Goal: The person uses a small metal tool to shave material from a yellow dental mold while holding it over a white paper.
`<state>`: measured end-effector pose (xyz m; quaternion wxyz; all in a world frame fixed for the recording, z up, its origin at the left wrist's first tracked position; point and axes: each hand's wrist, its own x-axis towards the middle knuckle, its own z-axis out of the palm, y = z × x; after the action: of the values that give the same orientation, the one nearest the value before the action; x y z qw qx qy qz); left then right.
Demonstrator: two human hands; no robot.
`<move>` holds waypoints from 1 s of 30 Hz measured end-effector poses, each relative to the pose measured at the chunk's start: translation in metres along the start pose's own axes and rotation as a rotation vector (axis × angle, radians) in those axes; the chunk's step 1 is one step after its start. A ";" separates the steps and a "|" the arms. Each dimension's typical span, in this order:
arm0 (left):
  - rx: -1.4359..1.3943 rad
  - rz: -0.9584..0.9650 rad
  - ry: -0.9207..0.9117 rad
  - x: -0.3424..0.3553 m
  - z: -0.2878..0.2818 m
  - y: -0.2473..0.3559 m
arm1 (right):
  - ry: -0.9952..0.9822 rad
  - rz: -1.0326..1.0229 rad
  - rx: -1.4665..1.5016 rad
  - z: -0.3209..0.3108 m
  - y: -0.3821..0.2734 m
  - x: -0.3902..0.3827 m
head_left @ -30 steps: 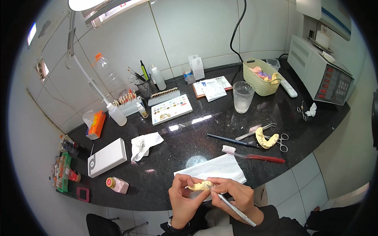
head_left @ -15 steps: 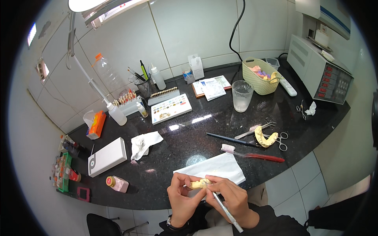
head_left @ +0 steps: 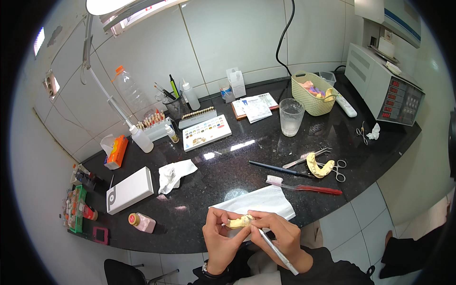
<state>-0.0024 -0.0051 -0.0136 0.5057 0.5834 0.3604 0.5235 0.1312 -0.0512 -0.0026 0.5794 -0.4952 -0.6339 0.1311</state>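
A small pale-yellow dental cast [head_left: 239,222] is pinched in my left hand [head_left: 221,240], just over the near edge of the counter. My right hand [head_left: 280,236] grips a slim metal-handled carving knife [head_left: 278,252], its handle slanting down to the right. The tool's tip meets the right part of the cast, where my fingers partly hide it. Under and beyond both hands lies a white paper towel [head_left: 270,202]. A second, horseshoe-shaped yellow cast [head_left: 319,167] rests farther right on the scissor-handled clamp [head_left: 340,171].
Right of the towel lie a red-handled toothbrush [head_left: 304,187], a dark slim tool [head_left: 280,168] and tweezers [head_left: 304,159]. Beyond stand a glass of water [head_left: 291,118] and a green basket [head_left: 313,95]. To the left are a white box [head_left: 129,190] and a pink-filled bottle [head_left: 142,222].
The carving knife's handle end has shifted slightly right, and the cast is turned a little. Both hands keep their hold. At the far right, a person's dark-clothed leg and foot have moved.
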 end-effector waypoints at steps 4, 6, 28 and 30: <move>-0.024 -0.016 -0.007 0.000 -0.001 0.001 | -0.013 -0.025 0.048 -0.003 0.003 0.000; -0.032 -0.017 -0.014 0.001 -0.003 -0.001 | -0.026 -0.043 0.038 -0.002 0.005 0.001; -0.025 -0.040 -0.040 0.002 -0.003 0.001 | 0.005 0.044 0.074 -0.001 0.007 0.000; -0.045 -0.024 -0.033 0.002 -0.003 0.001 | 0.011 0.025 0.088 -0.001 0.008 0.000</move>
<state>-0.0052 -0.0027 -0.0127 0.5308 0.5761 0.3471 0.5157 0.1358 -0.0482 -0.0081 0.6023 -0.4777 -0.6184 0.1634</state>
